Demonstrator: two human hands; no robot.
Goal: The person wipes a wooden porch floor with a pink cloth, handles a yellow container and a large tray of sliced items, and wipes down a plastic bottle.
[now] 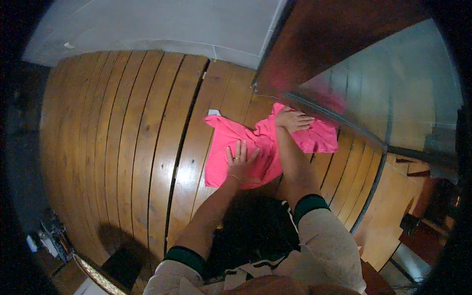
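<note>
A bright pink cloth (225,162) lies spread and rumpled on a wooden plank floor (140,129). Flat on its left part rests my left hand (241,164), with fingers apart and a ring on one finger. My right hand (294,120) presses on the cloth's right part, palm down, close to the dark lower edge of a glass panel. Between the hands the cloth is bunched into folds. A small white tag or corner shows at its upper left end. Neither hand grips the cloth.
A grey tiled wall (166,22) borders the planks at the top. The glass panel (391,81) stands at the right, beside a dark reddish-brown surface (324,33). Wooden furniture (394,206) is at the far right. A dark object and a patterned edge (96,274) lie at the lower left.
</note>
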